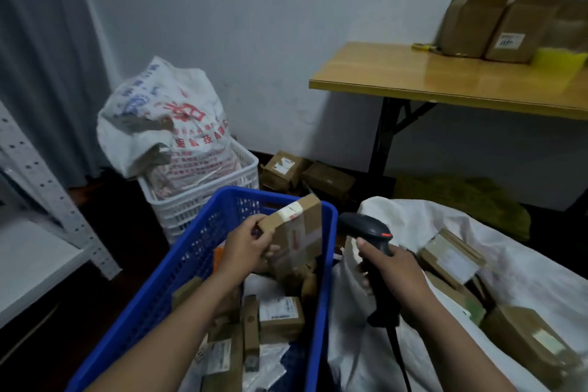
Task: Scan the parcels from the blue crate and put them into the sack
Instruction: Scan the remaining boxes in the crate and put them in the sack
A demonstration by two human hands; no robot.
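Closest to me, small cardboard parcels [280,317] and flat packets lie jumbled in the bottom of the blue crate [178,270], most with white labels I can't read from here. Above them I see the left hand [246,247] holding one brown parcel [296,232] tilted over the crate, fingers curled round its near edge and thumb on top; the box has tape and a white label across its upper corner. Just to the right, the right hand [391,267] is wrapped round the handle of a black scanner [369,229], whose head sits beside the crate's right rim and faces the held parcel, with a small red light on its back and a cable hanging below the grip. Under that hand the white sack [534,270] lies open on the floor, touching the crate, with several brown boxes [450,259] already inside. Further off, a white crate [203,204] stands behind the blue one and carries a stuffed white bag [165,124] printed in red and blue. A few labelled boxes [286,169] sit on the floor by the wall. On the far right a wooden desk [413,73] carries open cartons [509,25], blurred at this range.
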